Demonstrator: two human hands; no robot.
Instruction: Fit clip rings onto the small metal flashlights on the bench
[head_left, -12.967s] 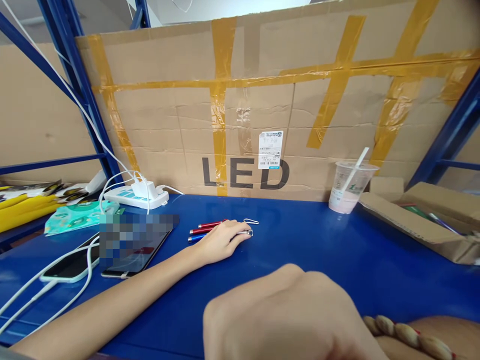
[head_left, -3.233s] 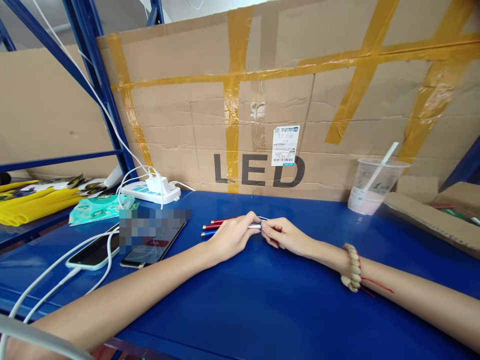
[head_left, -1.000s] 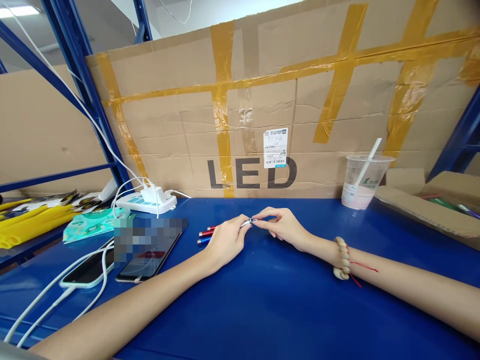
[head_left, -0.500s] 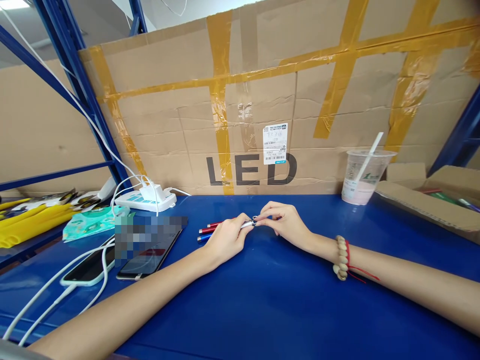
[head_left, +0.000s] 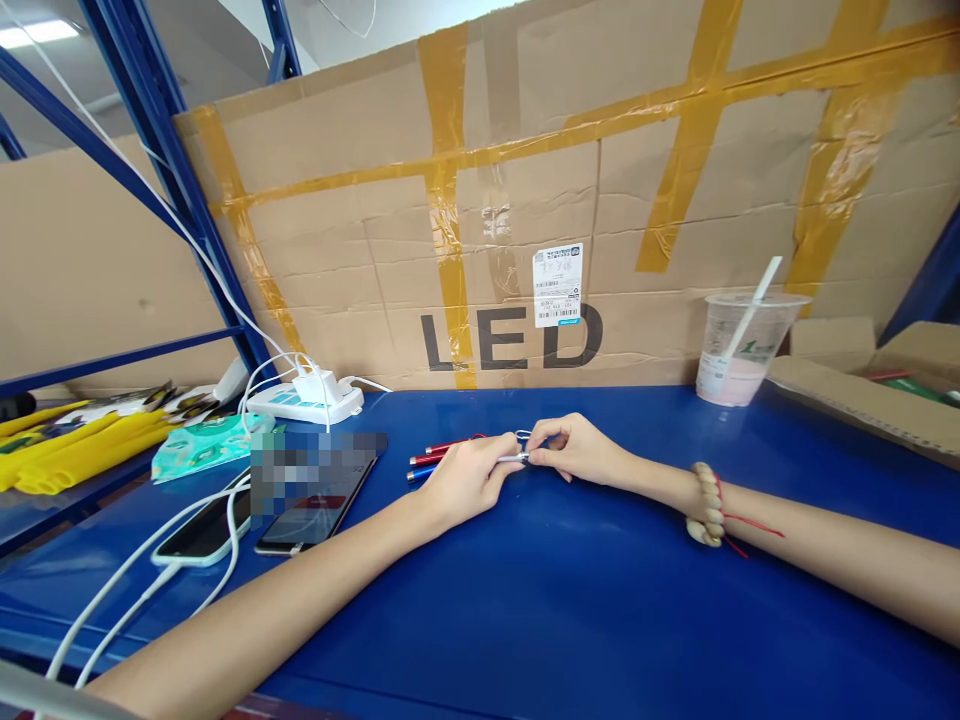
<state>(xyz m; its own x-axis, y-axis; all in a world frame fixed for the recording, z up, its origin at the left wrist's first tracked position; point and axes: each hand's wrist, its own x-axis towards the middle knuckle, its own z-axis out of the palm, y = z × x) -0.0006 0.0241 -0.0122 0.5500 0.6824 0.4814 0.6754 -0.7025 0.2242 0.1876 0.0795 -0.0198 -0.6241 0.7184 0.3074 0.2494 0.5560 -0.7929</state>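
Silver tube (head_left: pixel 512 458), left fingers (head_left: pixel 510 443) wrapped round it, right fingers (head_left: pixel 544 457) pinched at its tip

From where I stand, down at six o'clock, the left hand (head_left: pixel 469 475) hides most of the silver tube (head_left: pixel 512 459) and one end each of the red tubes (head_left: pixel 426 461) and the blue tube (head_left: pixel 421 474). Exactly what the right hand (head_left: pixel 577 447) has at its fingertips is too small to tell. Over at eight, the upper part of the dark phone (head_left: pixel 319 510) is lost in blocky blur. The edge cuts off the yellow bundle (head_left: pixel 94 455) at nine and the cardboard box (head_left: pixel 840 393) at three. Near two, I can't read the label's (head_left: pixel 557 285) fine print.
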